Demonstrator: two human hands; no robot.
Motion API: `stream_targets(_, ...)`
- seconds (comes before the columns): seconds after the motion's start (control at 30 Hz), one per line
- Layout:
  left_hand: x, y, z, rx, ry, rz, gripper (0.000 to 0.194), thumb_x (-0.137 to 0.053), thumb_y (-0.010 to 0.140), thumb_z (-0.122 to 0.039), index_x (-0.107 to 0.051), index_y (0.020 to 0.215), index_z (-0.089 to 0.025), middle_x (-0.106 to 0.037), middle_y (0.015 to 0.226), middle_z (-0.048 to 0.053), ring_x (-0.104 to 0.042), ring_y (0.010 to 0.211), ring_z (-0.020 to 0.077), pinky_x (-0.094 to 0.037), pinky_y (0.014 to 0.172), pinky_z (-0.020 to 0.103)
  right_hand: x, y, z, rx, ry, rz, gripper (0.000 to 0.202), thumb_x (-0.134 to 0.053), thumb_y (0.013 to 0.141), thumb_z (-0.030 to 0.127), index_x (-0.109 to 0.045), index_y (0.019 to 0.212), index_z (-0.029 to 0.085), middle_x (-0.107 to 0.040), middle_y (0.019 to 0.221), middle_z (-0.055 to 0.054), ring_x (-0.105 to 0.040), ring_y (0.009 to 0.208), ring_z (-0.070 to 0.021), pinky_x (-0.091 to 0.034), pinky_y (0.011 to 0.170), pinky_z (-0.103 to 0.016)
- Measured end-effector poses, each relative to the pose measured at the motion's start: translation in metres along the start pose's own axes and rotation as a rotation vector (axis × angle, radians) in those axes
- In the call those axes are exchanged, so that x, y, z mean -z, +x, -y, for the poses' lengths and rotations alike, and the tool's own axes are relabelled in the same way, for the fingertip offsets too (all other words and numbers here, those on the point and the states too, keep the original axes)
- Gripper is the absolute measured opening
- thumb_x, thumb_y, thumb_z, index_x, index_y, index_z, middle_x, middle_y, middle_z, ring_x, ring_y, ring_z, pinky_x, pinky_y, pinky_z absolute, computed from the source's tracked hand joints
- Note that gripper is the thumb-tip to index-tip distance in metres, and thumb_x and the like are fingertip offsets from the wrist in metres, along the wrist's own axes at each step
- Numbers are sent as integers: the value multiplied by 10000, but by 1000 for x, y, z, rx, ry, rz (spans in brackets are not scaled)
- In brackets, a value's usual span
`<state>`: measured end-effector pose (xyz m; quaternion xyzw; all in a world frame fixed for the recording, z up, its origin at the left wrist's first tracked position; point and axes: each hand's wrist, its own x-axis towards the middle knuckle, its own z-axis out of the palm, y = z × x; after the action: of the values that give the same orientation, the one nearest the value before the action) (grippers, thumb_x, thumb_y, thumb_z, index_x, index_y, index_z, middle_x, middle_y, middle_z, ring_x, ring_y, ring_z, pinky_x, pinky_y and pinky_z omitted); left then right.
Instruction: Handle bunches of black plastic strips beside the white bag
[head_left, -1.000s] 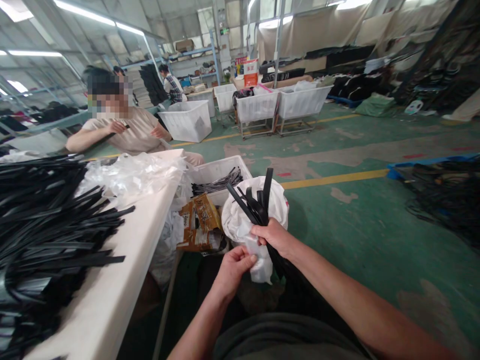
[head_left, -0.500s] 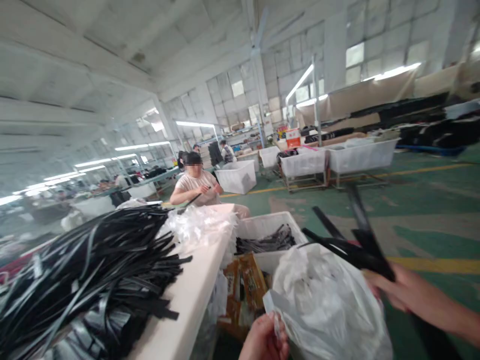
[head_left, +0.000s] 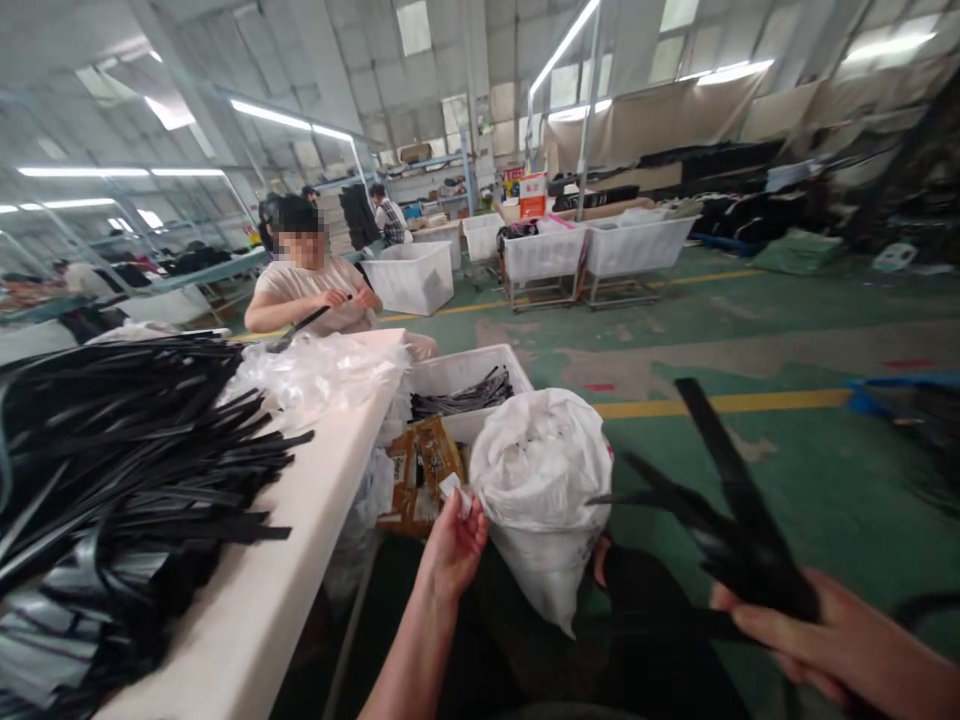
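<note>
Our 2 hands work beside the white bag.
Our right hand grips a fan of black strips, low right; our left hand pinches a small white tag just beside the white bag, next to the table.

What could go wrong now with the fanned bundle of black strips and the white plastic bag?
The right hand pinches the bundle of flat black strips only at its lower end, and they fan apart, so some may slip to the green floor. The left hand holds the crumpled white plastic bag by one edge; it may sag shut.
</note>
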<state>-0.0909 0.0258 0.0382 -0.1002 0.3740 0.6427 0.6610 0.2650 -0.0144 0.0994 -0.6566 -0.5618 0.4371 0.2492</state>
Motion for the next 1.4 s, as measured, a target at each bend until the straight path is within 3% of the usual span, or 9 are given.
stream_targets(0.03,-1,-4,3,10,0,5,150,-559,926,-232,-603,830,-126,-681,714,14,-671,603,97,-571,550,192,-15,-4,10,-27,33,125,378,-720,586,608,-675,670,242,-502,422,-21,-429,334,-133,-333,370,-274)
stream_targets(0.1,-4,-13,8,39,16,14,144,-574,918,-241,-609,836,-128,-681,718,14,-671,606,98,-570,554,192,-48,-4,29,11,108,241,369,-671,660,583,-644,695,217,-512,470,6,-455,397,-130,-379,427,-259)
stream_targets(0.2,-6,-26,12,45,44,18,137,-587,909,-250,-617,848,-131,-678,710,12,-660,581,100,-559,527,188,-87,-1,48,109,147,229,361,-626,703,551,-617,728,191,-502,492,30,-448,426,-127,-394,450,-247)
stream_targets(0.27,-5,-32,14,36,47,10,139,-579,915,-244,-617,849,-128,-679,700,12,-656,573,99,-559,526,190,-99,-1,52,117,129,219,363,-612,700,544,-619,720,181,-505,492,26,-449,423,-131,-399,442,-249)
stream_targets(0.53,3,-32,21,50,71,27,164,-567,921,-232,-620,820,-115,-692,658,31,-654,530,107,-567,523,196,-97,1,48,207,18,53,313,-631,702,512,-676,674,204,-538,441,0,-516,417,-186,-403,394,-260)
stream_targets(0.67,2,-32,22,39,63,19,150,-577,915,-226,-620,816,-122,-691,663,28,-659,540,108,-571,533,198,-97,2,46,266,-8,-3,325,-630,714,510,-721,696,199,-666,574,-50,-634,562,-253,-486,484,-284)
stream_targets(1.1,4,-25,29,-2,122,56,122,-638,877,-252,-634,852,-133,-702,712,27,-662,577,113,-547,564,203,-104,10,26,431,-101,0,226,-630,775,412,-721,835,215,-746,807,-70,-697,749,-292,-529,679,-320)
stream_targets(1.3,14,-23,66,0,169,66,154,-737,789,-255,-631,799,-145,-655,653,-6,-611,537,101,-509,542,201,-123,16,35,375,-67,38,268,-608,812,418,-703,979,231,-740,954,-69,-680,912,-305,-517,778,-335)
stream_targets(1.4,20,-25,88,27,210,113,255,-789,731,-329,-653,815,-131,-632,663,-1,-578,549,87,-474,544,188,-130,21,38,232,40,114,356,-573,813,504,-673,893,172,-710,744,-76,-669,676,-275,-522,611,-328)
